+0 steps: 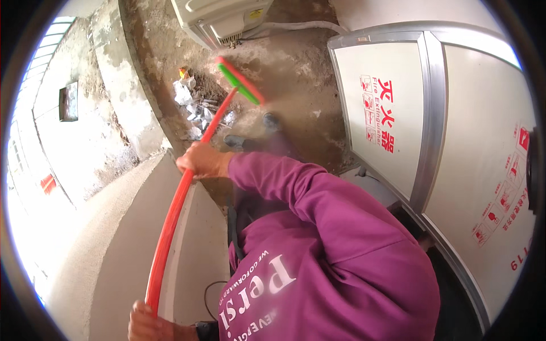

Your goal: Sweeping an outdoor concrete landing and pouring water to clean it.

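Note:
A long red pole (pixel 169 228) slants up to a narrow green and red broom head (pixel 241 83), a little blurred, over the dirty concrete floor. My right hand (pixel 204 160), at the end of a purple sleeve, is closed round the pole's upper part. Low at the left, my left hand (pixel 147 324) grips its near end, a black cuff at the wrist. A heap of litter (pixel 198 106), with white plastic scraps and a crumpled orange wrapper (pixel 184 73), lies left of the broom head. Whether the bristles touch the floor cannot be told.
An air conditioner's outdoor unit (pixel 226 21) stands ahead, its wrapped pipe (pixel 298 26) running right. Metal-framed fire extinguisher panels (pixel 384 111) line the right side. A low wall (pixel 140 243) rises at left, and a weathered ledge (pixel 123 81) borders the floor. My shoes (pixel 271 121) are near the litter.

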`<state>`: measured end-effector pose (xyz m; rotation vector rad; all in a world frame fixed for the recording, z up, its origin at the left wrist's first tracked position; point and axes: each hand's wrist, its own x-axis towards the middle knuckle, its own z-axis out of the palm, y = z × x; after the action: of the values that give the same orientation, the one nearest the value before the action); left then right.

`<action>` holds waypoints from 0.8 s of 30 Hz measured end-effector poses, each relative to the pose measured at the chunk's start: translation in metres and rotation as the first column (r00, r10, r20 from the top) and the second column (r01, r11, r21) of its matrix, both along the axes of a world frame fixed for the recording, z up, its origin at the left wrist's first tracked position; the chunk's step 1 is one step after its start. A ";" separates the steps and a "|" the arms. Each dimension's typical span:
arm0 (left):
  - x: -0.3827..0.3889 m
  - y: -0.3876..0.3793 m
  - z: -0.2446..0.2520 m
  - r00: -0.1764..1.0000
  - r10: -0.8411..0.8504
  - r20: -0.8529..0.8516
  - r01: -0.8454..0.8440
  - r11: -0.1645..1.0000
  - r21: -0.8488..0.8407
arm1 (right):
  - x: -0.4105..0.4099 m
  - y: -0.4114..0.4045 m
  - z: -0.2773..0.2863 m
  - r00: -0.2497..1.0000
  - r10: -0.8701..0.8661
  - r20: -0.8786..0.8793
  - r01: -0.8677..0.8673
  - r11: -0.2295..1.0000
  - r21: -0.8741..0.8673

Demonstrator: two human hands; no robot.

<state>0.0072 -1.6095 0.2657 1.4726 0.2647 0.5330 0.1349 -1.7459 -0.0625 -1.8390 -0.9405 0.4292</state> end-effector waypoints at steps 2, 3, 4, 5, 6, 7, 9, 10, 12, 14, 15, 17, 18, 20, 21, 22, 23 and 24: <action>-0.003 0.012 0.019 0.991 -0.133 0.020 0.134 0.990 -0.034 | -0.004 0.003 0.018 0.999 0.043 0.001 -0.043 0.999 -0.023; 0.001 0.012 0.020 0.980 -0.197 0.031 0.198 0.979 -0.053 | -0.004 -0.005 0.025 0.999 0.022 0.030 -0.024 0.998 0.052; 0.007 0.009 0.016 0.965 -0.258 0.044 0.261 0.963 -0.073 | -0.006 -0.021 0.030 0.999 -0.004 0.043 0.002 0.999 0.038; 0.017 0.003 0.009 0.946 -0.319 0.060 0.323 0.942 -0.093 | -0.007 -0.043 0.032 1.000 -0.006 -0.014 0.006 0.999 -0.033; 0.029 -0.003 0.005 0.922 -0.379 0.079 0.386 0.916 -0.112 | -0.009 -0.070 0.029 0.998 -0.056 -0.026 0.057 0.998 0.040; 0.041 -0.013 -0.011 0.917 -0.393 0.067 0.399 0.899 -0.181 | -0.008 -0.099 0.024 0.995 -0.068 -0.071 0.065 0.997 -0.046; 0.060 -0.036 -0.050 0.886 -0.454 -0.093 0.447 0.890 -0.084 | -0.011 -0.155 0.008 0.979 -0.163 -0.125 0.143 0.978 -0.153; 0.066 -0.049 -0.072 0.883 -0.463 -0.078 0.445 0.878 -0.177 | -0.010 -0.180 -0.001 0.976 -0.182 -0.117 0.155 0.966 -0.208; 0.070 -0.061 -0.094 0.861 -0.504 -0.069 0.465 0.834 -0.297 | -0.012 -0.206 -0.017 0.971 -0.222 -0.090 0.190 0.943 -0.274; 0.067 -0.059 -0.097 0.825 -0.549 -0.136 0.494 0.816 -0.301 | -0.007 -0.200 -0.026 0.963 -0.267 -0.045 0.241 0.922 -0.302; 0.063 -0.054 -0.090 0.845 -0.524 -0.105 0.485 0.834 -0.264 | -0.005 -0.183 -0.028 0.965 -0.262 -0.026 0.250 0.941 -0.227; 0.053 -0.033 -0.061 0.895 -0.434 -0.100 0.418 0.896 -0.148 | 0.007 -0.119 -0.025 0.970 -0.244 0.020 0.245 0.965 -0.090; 0.049 -0.020 -0.043 0.935 -0.346 -0.083 0.339 0.937 -0.089 | 0.011 -0.087 -0.019 0.981 -0.193 0.019 0.194 0.981 -0.033; 0.031 -0.004 -0.012 0.967 -0.250 -0.060 0.251 0.968 0.017 | 0.013 -0.029 0.002 0.998 -0.053 -0.023 0.052 0.999 -0.013; 0.019 0.001 0.000 0.967 -0.247 -0.060 0.251 0.965 0.078 | 0.013 -0.010 0.015 0.994 0.062 -0.089 -0.071 0.993 -0.098; 0.004 0.004 0.010 0.975 -0.219 0.026 0.216 0.972 0.093 | 0.010 0.002 0.028 0.991 0.125 -0.048 -0.128 0.990 -0.056; -0.011 0.008 0.020 0.975 -0.193 0.111 0.181 0.978 0.107 | 0.005 0.013 0.041 0.983 0.182 -0.002 -0.182 0.983 -0.032; -0.025 0.013 0.027 0.969 -0.207 0.137 0.191 0.974 0.122 | 0.000 0.025 0.054 0.973 0.231 0.003 -0.231 0.973 -0.024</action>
<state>-0.0183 -1.5967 0.2932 1.5359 -0.0315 0.4973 0.1353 -1.7211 -0.0087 -1.7587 -1.1639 0.5803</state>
